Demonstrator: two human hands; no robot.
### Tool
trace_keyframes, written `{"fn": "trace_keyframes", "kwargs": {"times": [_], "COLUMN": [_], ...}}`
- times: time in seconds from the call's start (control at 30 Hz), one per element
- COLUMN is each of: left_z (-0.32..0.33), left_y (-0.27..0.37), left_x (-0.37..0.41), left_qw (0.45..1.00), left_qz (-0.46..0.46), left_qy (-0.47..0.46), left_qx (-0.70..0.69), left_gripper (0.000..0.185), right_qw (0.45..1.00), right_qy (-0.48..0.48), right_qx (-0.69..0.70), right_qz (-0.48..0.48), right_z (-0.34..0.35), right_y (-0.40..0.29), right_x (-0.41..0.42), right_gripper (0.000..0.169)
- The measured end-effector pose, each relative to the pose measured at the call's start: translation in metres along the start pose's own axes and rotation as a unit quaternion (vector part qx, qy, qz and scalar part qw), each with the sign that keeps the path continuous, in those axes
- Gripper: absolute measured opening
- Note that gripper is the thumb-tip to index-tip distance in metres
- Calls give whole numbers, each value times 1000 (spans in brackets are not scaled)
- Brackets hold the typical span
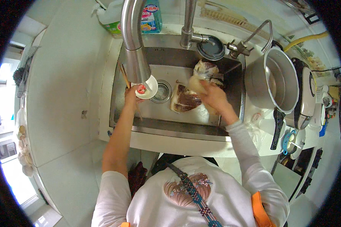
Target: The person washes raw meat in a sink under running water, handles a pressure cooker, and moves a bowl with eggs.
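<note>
My left hand [131,96] grips a small white bowl [152,85] under the pull-down faucet head [140,68]. Inside the bowl shows a red patch, which may be a print or food. Wooden chopsticks [125,76] are held in the same hand. My right hand [216,96] is blurred and closed around a pale yellowish pad [197,84], whose material I cannot make out. Just beyond and below it, dark-and-pale slabs of cured meat lie in the steel sink [170,71]: one piece [184,100] near the drain, another piece [205,69] at the back right.
A round drain [162,91] lies beside the bowl. A large pressure cooker pot [268,81] stands right of the sink, its black handle [278,127] towards me. Behind the sink are a detergent bottle [151,18], a dark round lid [210,47] and a small tap [241,48].
</note>
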State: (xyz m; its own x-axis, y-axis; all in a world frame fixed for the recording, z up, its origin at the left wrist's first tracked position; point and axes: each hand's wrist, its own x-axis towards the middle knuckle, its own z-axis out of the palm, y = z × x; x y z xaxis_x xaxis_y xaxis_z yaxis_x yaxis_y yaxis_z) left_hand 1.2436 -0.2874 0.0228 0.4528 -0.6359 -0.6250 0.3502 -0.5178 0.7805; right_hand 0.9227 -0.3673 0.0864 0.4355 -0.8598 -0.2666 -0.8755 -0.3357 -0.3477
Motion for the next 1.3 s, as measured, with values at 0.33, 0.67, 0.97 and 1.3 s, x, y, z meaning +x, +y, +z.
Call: {"fn": "trace_keyframes", "kwargs": {"times": [0.33,0.67,0.97,1.3], "left_z": [29,13,1,38], "left_y": [-5,-7,10,3], "left_x": [-26,-13,-23,-41], "left_qw": [957,973,850,965], "left_qz": [-55,179,305,209], "left_qy": [-124,25,171,9], "left_qx": [-256,146,395,160], "left_gripper": [41,35,42,18], "right_qw": [963,967,974,983], "right_qy": [-14,-144,48,47], "right_qx": [-150,-89,222,-14], "right_qz": [-223,-190,10,-178], "right_z": [184,170,66,80], "right_y": [-19,-8,-83,-122], "right_x": [55,45,24,45], "right_gripper": [30,35,33,17]}}
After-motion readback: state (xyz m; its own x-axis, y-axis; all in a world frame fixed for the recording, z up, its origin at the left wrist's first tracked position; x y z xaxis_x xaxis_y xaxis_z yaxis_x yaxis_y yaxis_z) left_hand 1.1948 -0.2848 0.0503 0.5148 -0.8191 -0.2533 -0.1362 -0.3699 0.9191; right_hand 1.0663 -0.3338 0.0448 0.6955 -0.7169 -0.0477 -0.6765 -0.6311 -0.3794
